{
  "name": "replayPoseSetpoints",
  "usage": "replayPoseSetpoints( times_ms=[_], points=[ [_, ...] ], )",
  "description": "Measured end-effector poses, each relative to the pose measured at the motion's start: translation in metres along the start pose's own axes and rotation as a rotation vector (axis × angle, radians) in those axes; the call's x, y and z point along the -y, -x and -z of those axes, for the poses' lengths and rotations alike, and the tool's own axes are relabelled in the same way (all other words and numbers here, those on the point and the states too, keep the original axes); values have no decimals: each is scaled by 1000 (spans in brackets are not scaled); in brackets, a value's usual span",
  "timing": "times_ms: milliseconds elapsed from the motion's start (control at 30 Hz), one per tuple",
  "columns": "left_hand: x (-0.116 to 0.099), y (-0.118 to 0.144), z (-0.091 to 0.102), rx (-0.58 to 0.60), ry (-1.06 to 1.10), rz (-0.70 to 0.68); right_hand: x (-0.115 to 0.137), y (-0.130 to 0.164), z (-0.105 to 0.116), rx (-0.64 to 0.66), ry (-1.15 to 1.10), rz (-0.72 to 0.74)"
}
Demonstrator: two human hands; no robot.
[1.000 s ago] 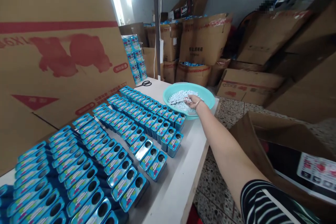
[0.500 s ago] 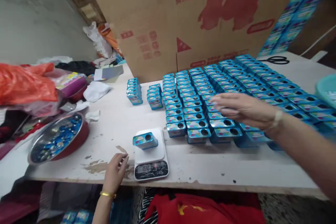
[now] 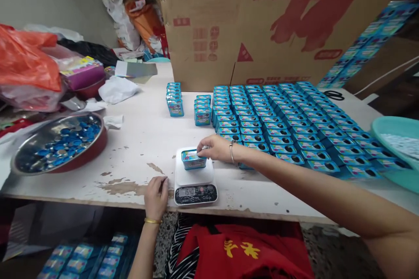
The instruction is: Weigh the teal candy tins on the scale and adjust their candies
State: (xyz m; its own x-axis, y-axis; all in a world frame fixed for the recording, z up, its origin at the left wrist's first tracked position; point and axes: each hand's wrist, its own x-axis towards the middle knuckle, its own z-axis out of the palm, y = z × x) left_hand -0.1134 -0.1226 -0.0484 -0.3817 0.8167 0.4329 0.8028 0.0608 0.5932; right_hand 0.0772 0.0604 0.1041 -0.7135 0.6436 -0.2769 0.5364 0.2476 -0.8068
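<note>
A small blue tin (image 3: 194,160) with a printed top lies on the white digital scale (image 3: 195,178), whose display reads about 154.0. My right hand (image 3: 212,148) reaches in from the right, with its fingers pinched at the right end of the tin's top. The fingertips cover that end, where the other tins have a dark round hole; whatever they may hold is hidden. Left of the scale, my left hand (image 3: 156,197) rests at the table's front edge. Its fingers are curled together, and nothing shows in them.
Rows of blue tins (image 3: 281,133) cover the right of the table. Two short rows (image 3: 203,115) stand farther left. A metal bowl (image 3: 19,165) holds blue lids. At right is a teal basin (image 3: 379,128) with white contents. A large cardboard box (image 3: 209,4) stands behind.
My right hand has moved left, from above the rows of tins to the tin on the scale. The camera view has shifted; my left hand stays beside the scale.
</note>
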Motion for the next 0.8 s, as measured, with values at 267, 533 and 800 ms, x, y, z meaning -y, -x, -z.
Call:
replayPoseSetpoints(
  times_ms=[267,533,800],
  points=[
    [-2,4,-5,7,6,21,-9,29,10,-6,-523,-86],
    [-3,4,-8,15,-3,40,-80,87,-28,-1,-1112,-327],
    [-5,2,-11,21,-16,52,-130,109,-73,-86,-1220,-420]
  ],
)
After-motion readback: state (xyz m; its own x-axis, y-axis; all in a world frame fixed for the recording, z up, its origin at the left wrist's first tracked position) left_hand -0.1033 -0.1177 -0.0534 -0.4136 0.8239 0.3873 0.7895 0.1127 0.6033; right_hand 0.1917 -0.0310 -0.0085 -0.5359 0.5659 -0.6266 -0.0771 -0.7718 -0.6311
